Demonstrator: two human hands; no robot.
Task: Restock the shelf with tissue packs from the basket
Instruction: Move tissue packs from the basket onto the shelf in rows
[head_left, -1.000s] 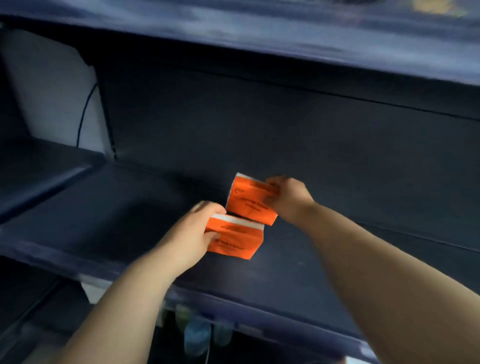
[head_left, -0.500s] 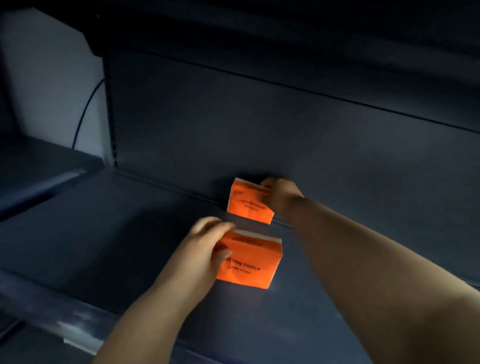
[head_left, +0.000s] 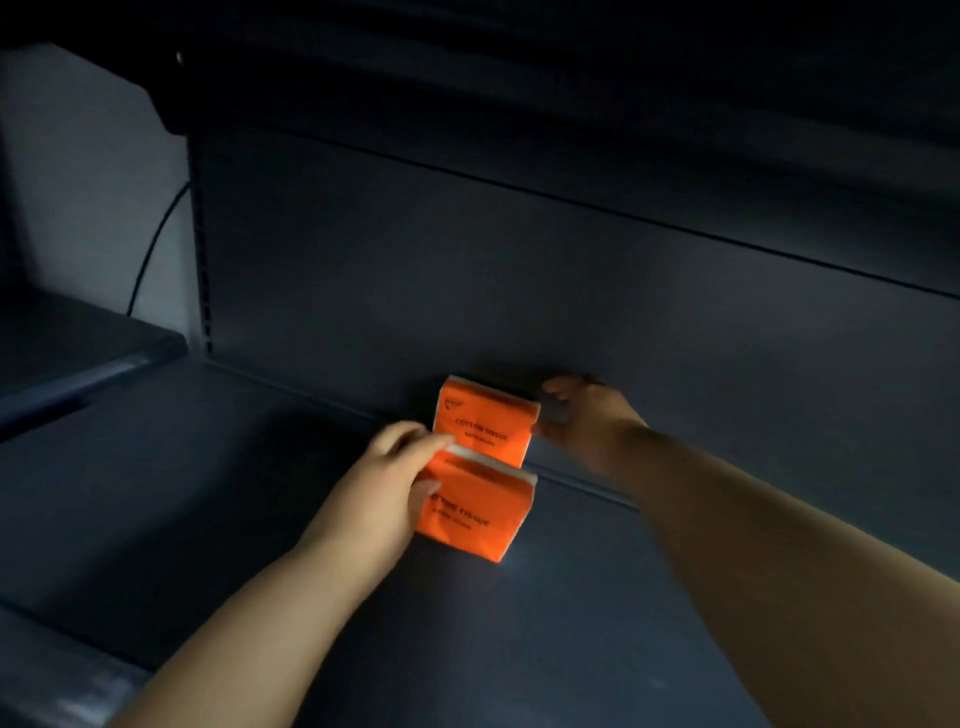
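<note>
Two orange tissue packs stand upright on the dark blue shelf (head_left: 208, 493). The rear tissue pack (head_left: 485, 426) is against the shelf's back panel, and my right hand (head_left: 582, 415) grips its right end. The front tissue pack (head_left: 475, 514) stands directly in front of it, close or touching. My left hand (head_left: 389, 488) holds this front pack by its left end, fingers over the top edge. The basket is out of view.
The back panel (head_left: 519, 286) rises behind the packs, with an upper shelf (head_left: 519, 78) overhead. A lower neighbouring shelf (head_left: 78, 353) lies to the left, beside a pale wall (head_left: 88, 197) with a black cable (head_left: 156, 244). The shelf's front edge (head_left: 62, 675) is at bottom left.
My right hand pushed the rear pack back against the panel. My left hand brought the front pack forward onto the shelf, up close behind the rear one. The camera moved closer.
</note>
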